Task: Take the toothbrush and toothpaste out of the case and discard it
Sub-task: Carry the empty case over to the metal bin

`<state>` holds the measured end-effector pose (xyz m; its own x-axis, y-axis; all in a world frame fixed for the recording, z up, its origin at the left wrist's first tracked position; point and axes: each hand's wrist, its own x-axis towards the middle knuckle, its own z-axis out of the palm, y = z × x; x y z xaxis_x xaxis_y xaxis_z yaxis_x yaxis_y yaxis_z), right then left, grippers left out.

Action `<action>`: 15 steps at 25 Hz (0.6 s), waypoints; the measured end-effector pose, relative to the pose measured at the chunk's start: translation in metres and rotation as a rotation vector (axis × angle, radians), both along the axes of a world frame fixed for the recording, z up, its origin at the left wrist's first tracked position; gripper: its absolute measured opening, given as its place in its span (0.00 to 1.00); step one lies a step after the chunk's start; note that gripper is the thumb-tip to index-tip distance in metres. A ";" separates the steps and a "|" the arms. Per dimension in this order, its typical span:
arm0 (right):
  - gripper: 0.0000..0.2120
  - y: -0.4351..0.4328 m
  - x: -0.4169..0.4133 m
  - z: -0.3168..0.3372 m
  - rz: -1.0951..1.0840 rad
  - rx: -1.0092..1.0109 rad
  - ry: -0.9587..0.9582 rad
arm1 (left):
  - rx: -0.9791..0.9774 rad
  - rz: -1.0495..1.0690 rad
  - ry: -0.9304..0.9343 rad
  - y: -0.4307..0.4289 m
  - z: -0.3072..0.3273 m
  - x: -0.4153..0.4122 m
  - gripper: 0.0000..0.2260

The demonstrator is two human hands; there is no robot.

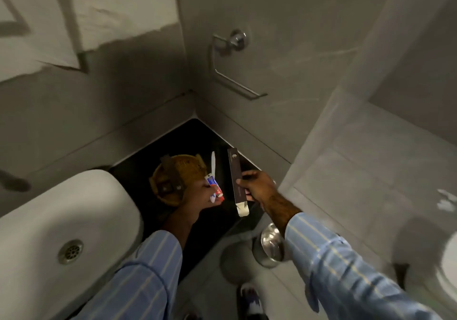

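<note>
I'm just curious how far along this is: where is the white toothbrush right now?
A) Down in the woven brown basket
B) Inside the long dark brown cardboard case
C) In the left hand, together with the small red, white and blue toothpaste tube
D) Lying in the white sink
C: the white toothbrush sticks up from the left hand beside the small toothpaste tube, while the right hand holds the dark brown case apart from them.
</note>
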<state>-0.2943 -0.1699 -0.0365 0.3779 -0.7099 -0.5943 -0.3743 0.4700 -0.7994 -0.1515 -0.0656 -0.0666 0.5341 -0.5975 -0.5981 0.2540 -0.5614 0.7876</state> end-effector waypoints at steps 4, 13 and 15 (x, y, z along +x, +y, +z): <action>0.10 0.007 -0.057 -0.059 -0.076 0.001 0.119 | 0.074 -0.103 0.071 -0.004 -0.047 -0.043 0.02; 0.10 0.007 -0.160 -0.159 -0.331 0.228 0.279 | 0.210 -0.456 0.078 -0.035 -0.113 -0.125 0.05; 0.11 0.006 -0.177 -0.175 -0.383 0.298 0.279 | 0.243 -0.498 0.074 -0.038 -0.120 -0.134 0.04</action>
<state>-0.4708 -0.1639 -0.2115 -0.0743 -0.5518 -0.8307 -0.3104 0.8044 -0.5066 -0.2859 -0.1041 -0.1869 0.1740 -0.6074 -0.7751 -0.0389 -0.7907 0.6110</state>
